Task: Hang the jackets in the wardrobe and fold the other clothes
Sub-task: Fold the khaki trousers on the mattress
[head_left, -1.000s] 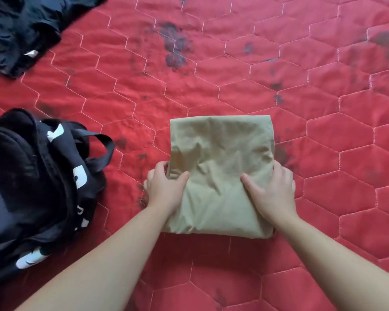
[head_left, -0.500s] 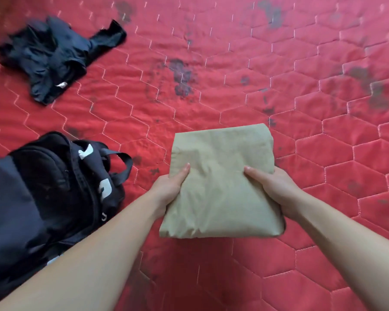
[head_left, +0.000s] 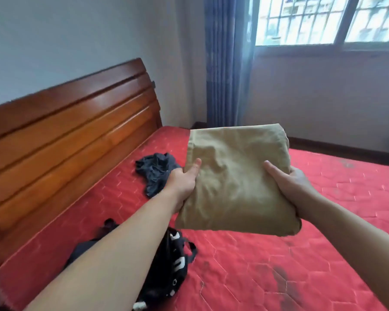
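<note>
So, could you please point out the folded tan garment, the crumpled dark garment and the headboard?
folded tan garment (head_left: 236, 182): head view, middle of its top face.
crumpled dark garment (head_left: 155, 171): head view, centre of the heap.
headboard (head_left: 72, 135): head view, middle wooden slat.

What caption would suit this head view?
Both hands, left and right, hold a folded khaki garment above the red mattress.

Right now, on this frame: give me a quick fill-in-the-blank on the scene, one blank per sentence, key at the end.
1. The folded khaki garment is gripped by ____ hands, the left hand and the right hand.
2. The mattress cover is ____ in colour.
3. The crumpled dark garment lies nearer the wooden ____ than the window.

Missing words: both; red; headboard
</note>
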The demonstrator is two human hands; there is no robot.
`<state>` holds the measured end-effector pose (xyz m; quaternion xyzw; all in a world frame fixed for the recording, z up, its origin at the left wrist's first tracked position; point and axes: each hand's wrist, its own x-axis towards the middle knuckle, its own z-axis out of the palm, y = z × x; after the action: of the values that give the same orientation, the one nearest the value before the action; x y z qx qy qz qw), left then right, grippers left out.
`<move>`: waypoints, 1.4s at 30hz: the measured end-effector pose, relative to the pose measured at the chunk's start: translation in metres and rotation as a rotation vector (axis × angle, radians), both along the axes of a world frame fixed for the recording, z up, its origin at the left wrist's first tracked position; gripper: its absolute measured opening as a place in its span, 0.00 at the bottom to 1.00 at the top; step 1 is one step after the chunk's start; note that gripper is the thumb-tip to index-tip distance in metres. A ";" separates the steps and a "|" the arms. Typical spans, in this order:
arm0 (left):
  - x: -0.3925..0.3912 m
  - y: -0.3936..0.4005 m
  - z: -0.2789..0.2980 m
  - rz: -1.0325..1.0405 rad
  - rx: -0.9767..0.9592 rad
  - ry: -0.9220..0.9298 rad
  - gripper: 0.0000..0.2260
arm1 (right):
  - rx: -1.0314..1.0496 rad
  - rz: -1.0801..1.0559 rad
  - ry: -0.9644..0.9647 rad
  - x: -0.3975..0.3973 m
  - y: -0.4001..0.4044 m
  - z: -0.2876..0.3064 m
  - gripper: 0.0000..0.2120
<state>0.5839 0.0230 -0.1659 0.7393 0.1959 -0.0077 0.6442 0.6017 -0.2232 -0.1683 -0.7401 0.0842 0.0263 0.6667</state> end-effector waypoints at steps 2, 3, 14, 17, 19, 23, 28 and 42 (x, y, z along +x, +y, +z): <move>-0.038 0.022 0.049 0.041 -0.031 -0.029 0.21 | 0.007 0.069 -0.060 -0.016 0.021 0.046 0.10; -0.062 0.034 0.072 0.048 -0.064 -0.036 0.19 | 0.012 0.119 -0.084 -0.027 0.034 0.068 0.10; -0.366 0.178 0.211 0.438 -0.042 -0.146 0.15 | 0.017 0.753 -0.218 -0.189 0.239 0.203 0.18; -0.442 0.207 0.223 0.613 0.026 -0.148 0.08 | -0.006 0.886 -0.253 -0.243 0.300 0.215 0.18; -0.496 0.228 0.224 0.743 0.026 -0.133 0.10 | -0.017 0.986 -0.285 -0.283 0.344 0.217 0.19; -0.614 0.272 0.216 1.023 0.106 -0.109 0.17 | -0.034 1.204 -0.363 -0.382 0.435 0.218 0.20; -0.753 0.332 0.206 1.280 0.018 -0.127 0.21 | -0.012 1.414 -0.464 -0.516 0.538 0.215 0.17; -0.974 0.506 0.167 1.782 0.050 -0.410 0.18 | 0.073 2.312 0.028 -0.703 0.806 0.202 0.27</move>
<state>-0.3901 0.5290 0.0012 0.3151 0.5760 0.6279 0.4179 -0.1012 0.5826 0.0334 -0.3552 -0.6367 0.6312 0.2647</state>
